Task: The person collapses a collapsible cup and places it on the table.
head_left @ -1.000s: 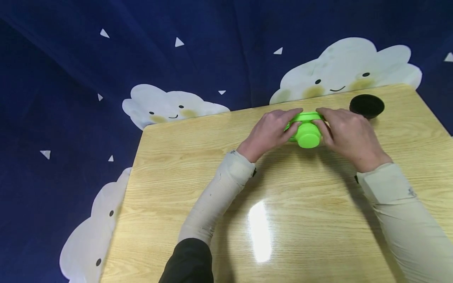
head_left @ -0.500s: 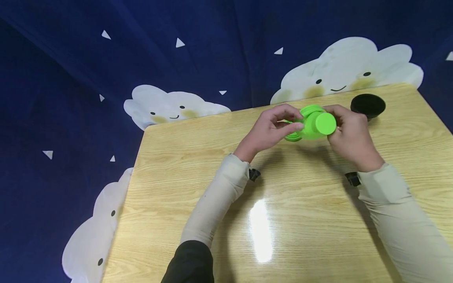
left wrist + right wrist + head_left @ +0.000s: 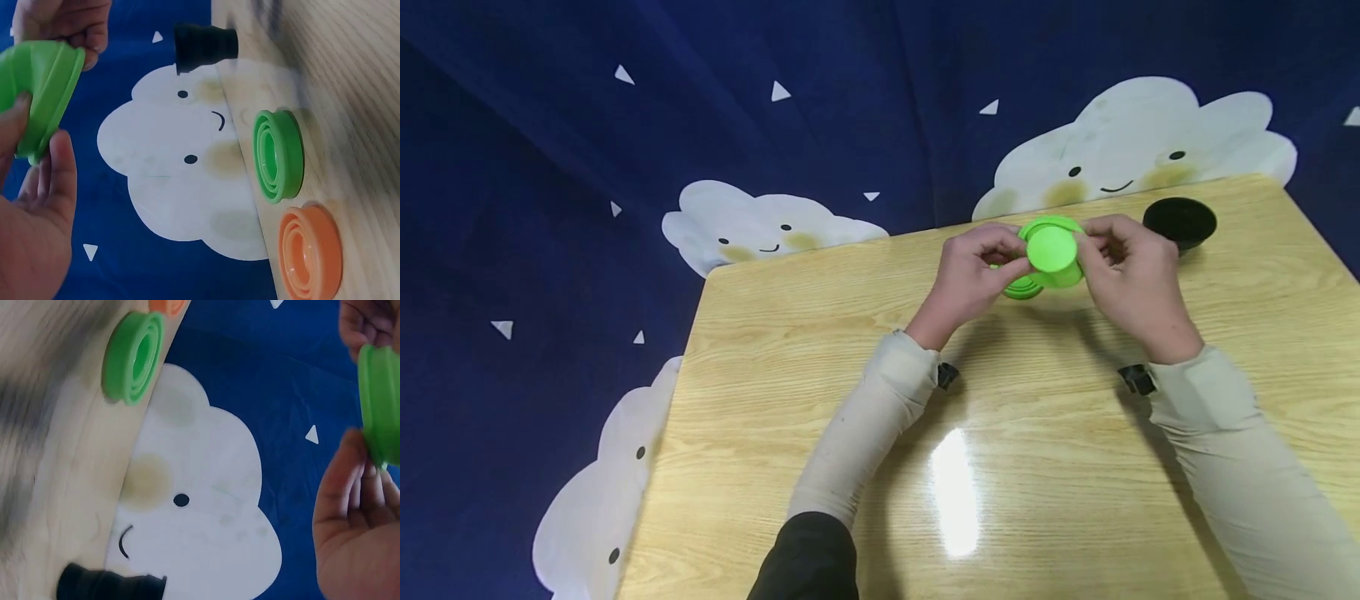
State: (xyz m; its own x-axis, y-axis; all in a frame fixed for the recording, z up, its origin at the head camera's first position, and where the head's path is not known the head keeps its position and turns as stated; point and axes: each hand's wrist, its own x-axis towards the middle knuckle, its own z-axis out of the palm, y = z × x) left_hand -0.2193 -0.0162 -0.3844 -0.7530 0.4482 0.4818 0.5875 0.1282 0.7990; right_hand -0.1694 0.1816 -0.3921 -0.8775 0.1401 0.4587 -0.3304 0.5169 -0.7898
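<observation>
Both hands hold a bright green collapsible cup point(image 3: 1051, 252) up above the table, its round base facing the head camera. The left hand point(image 3: 962, 271) pinches the rim on the left between thumb and fingers. On the other side the right hand point(image 3: 1138, 283) grips the rim with thumb and curled fingers. In the left wrist view the cup's walls point(image 3: 53, 94) flare out, stepped and partly extended. A second green collapsible cup point(image 3: 278, 156), folded flat into rings, lies on the table below the hands. Beside it lies a flattened orange cup point(image 3: 310, 253), hidden in the head view.
A black cup point(image 3: 1180, 223), extended, stands near the back right corner, just past the right hand. The wooden table point(image 3: 1037, 450) ends at a dark blue curtain point(image 3: 865, 108) with white clouds.
The green cup has been lifted a little and turned; it leaned right half a second ago, and its base now points to the head camera. Both hands shifted their grip on the rim.
</observation>
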